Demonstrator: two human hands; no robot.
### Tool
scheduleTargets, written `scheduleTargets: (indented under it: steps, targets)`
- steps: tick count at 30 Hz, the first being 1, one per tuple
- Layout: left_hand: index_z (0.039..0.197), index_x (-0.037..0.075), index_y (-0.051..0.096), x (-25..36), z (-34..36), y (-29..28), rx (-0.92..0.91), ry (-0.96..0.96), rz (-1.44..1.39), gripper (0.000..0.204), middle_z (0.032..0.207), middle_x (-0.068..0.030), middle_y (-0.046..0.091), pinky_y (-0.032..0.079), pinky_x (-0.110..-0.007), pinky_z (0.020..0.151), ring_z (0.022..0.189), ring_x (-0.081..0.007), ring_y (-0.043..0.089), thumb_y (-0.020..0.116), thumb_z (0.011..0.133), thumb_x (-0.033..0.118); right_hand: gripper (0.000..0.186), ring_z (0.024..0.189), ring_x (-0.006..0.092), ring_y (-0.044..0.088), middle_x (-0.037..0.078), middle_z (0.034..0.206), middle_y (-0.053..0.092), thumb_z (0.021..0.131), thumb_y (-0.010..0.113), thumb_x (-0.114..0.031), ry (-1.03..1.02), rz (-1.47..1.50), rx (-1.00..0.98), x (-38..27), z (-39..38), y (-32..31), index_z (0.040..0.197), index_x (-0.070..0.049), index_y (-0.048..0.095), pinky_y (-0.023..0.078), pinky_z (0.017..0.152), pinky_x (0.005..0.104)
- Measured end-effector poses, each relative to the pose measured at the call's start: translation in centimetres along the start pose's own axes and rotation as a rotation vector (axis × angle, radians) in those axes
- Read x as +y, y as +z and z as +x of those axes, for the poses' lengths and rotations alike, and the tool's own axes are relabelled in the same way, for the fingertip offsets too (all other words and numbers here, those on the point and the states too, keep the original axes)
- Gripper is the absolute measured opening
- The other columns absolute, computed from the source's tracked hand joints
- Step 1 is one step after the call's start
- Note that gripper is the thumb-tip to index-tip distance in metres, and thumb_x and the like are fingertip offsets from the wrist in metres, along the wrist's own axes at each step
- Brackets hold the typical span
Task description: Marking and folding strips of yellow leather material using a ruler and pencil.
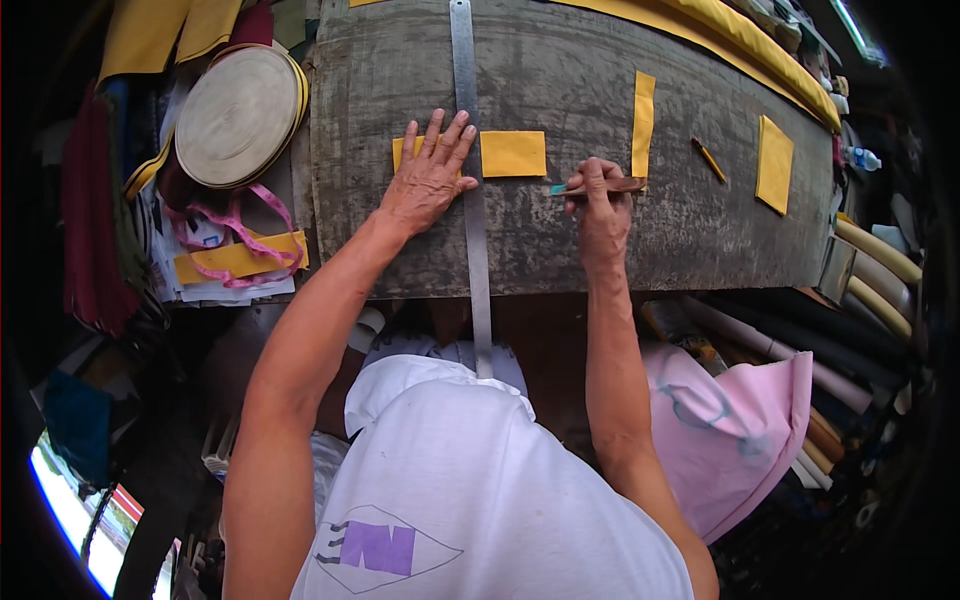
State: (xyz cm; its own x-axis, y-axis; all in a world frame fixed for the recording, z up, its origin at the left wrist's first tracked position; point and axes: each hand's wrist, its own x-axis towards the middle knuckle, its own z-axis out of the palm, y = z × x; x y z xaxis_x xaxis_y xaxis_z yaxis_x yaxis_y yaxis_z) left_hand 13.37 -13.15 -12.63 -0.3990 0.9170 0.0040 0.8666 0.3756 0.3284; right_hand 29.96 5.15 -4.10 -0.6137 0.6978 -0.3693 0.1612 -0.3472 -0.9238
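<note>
Left hand (424, 184) is lying flat mostly left of the metal ruler (478, 250), fingers spreading, thumb resting on it. Right hand (601, 205) is curling into a pinch off to the ruler's right, both forearms (612, 340) kinda stretching forward.

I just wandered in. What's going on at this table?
A person is working with yellow pieces on a worn, dark table. Their left hand is spread over one yellow piece and the edge of a long metal straightedge, which sticks out past the table's near edge. Their right hand grips a slim brown tool with a green end. A yellow rectangle lies just right of the straightedge; a narrow yellow strip and a pencil lie farther right.
</note>
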Motion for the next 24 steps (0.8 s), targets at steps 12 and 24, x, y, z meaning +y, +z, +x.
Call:
scheduleTargets:
  steps: [12, 24]
  targets:
    - [0.154, 0.01, 0.028, 0.8, 0.3, -1.0, -0.024, -0.037, -0.011, 0.068, 0.163, -0.0076, 0.014, 0.005, -0.055, 0.12, 0.151, -0.0323, 0.008, 0.055, 0.097, 0.036, 0.029, 0.097, 0.0138, 0.067, 0.01, 0.105, 0.071, 0.1, 0.059, -0.021, -0.233, -0.356, -0.005, 3.7, 1.7, 8.4, 0.119, 0.0, 0.066, 0.052, 0.083, 0.0275]
    - [0.146, 0.002, 0.04, 1.6, 0.6, -1.6, 0.008, 0.005, 0.034, 0.064, 0.155, -0.0116, 0.034, 0.019, -0.054, 0.117, 0.147, -0.0297, 0.026, 0.06, 0.093, 0.032, 0.023, 0.087, 0.0161, 0.07, 0.013, 0.092, 0.072, 0.097, 0.06, -0.019, -0.381, -0.551, 0.0, 3.8, 2.3, 8.5, 0.108, 0.0, 0.068, 0.054, 0.076, 0.0313]
